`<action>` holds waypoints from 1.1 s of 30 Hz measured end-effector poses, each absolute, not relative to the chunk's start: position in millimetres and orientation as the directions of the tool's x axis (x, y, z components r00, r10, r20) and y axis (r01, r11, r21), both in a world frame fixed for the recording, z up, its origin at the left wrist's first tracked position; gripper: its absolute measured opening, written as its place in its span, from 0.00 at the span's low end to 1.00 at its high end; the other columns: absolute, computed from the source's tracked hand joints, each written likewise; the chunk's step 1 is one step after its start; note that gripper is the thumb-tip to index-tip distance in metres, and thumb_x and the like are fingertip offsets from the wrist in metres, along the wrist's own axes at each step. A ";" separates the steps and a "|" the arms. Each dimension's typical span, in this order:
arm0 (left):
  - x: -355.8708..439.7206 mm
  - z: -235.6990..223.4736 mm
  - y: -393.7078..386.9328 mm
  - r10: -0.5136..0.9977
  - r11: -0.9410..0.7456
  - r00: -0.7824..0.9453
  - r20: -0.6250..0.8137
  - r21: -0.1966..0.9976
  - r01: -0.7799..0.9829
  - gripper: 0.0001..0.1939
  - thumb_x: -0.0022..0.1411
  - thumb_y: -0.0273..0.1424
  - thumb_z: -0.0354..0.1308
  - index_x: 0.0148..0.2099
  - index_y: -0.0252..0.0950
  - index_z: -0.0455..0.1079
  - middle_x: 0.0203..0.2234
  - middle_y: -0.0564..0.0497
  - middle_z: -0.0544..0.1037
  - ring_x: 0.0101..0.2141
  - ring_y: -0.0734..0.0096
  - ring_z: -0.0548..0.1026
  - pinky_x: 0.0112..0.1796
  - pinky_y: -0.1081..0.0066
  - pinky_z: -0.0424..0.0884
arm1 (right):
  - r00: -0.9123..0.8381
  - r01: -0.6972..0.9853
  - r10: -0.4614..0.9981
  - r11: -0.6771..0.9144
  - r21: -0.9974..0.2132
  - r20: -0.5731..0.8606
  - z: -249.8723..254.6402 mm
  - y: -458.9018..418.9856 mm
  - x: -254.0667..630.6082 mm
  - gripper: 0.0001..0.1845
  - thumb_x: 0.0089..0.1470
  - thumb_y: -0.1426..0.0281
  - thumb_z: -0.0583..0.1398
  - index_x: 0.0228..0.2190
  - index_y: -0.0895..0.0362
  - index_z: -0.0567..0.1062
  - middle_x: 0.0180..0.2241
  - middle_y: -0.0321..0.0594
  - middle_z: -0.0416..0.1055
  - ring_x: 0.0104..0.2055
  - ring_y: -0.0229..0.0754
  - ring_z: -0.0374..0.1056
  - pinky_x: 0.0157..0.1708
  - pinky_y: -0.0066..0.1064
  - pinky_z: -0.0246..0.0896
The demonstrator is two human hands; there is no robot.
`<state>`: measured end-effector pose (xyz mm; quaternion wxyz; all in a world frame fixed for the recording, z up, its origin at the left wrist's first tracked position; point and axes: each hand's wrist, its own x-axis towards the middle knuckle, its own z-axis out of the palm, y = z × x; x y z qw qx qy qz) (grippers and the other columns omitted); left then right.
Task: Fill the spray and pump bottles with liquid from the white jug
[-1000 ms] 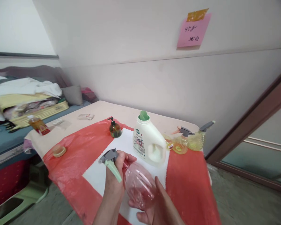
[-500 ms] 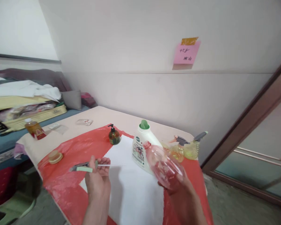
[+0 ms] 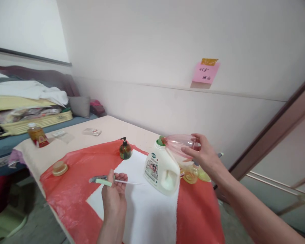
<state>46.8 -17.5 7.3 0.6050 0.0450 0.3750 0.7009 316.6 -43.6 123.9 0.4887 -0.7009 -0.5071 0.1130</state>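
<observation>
My left hand (image 3: 115, 193) is closed around a spray trigger head (image 3: 103, 180), its thin clear dip tube pointing right over the white cloth (image 3: 139, 206). With my right hand (image 3: 203, 150) I grip a clear pink bottle (image 3: 180, 142) by its base. The bottle lies nearly level, its neck at the green spout of a large white detergent jug (image 3: 156, 166). Whether neck and spout touch, I cannot tell. The jug stands upright on the cloth. Partly behind my right arm are yellowish spray bottles (image 3: 190, 174).
A brown pump bottle (image 3: 125, 150) stands behind the cloth on the red sheet (image 3: 71, 189). At the left are a round beige lid (image 3: 59, 168) and an amber liquid bottle (image 3: 37, 135). A clear packet (image 3: 92, 131) lies farther back. A wall (image 3: 142, 61) bounds the table's far side.
My right hand has raised the pink bottle and tipped it level, bringing its neck to the jug's spout. My left hand, still holding the trigger head, has shifted slightly right in view.
</observation>
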 end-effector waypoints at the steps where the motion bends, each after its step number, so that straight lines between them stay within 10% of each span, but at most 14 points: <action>1: 47.1 7.7 -17.7 0.883 0.014 -0.261 -0.391 0.576 -0.817 0.12 0.56 0.37 0.62 0.30 0.35 0.64 0.26 0.53 0.71 0.30 0.73 0.74 0.39 0.69 0.73 | 0.438 0.635 0.828 -0.010 -0.772 0.350 128.3 -41.8 316.5 0.42 0.40 0.54 0.66 0.56 0.49 0.62 0.50 0.44 0.65 0.44 0.51 0.67 0.37 0.42 0.66; 8: 46.7 8.6 -18.0 0.889 0.021 -0.240 -0.391 0.557 -0.830 0.12 0.55 0.36 0.63 0.30 0.36 0.64 0.25 0.53 0.71 0.30 0.73 0.74 0.38 0.70 0.73 | 0.343 0.776 0.826 0.018 -0.630 0.446 166.6 -16.8 302.2 0.43 0.40 0.51 0.65 0.56 0.49 0.61 0.57 0.47 0.60 0.50 0.54 0.65 0.47 0.49 0.61; 33: 47.3 3.1 -16.3 0.900 0.051 -0.208 -0.383 0.566 -0.823 0.13 0.56 0.38 0.63 0.29 0.35 0.64 0.24 0.52 0.72 0.28 0.72 0.75 0.37 0.69 0.73 | 0.382 0.693 0.790 0.097 -0.715 0.478 162.2 -11.5 285.7 0.44 0.40 0.56 0.67 0.57 0.50 0.60 0.59 0.48 0.59 0.57 0.56 0.60 0.54 0.53 0.59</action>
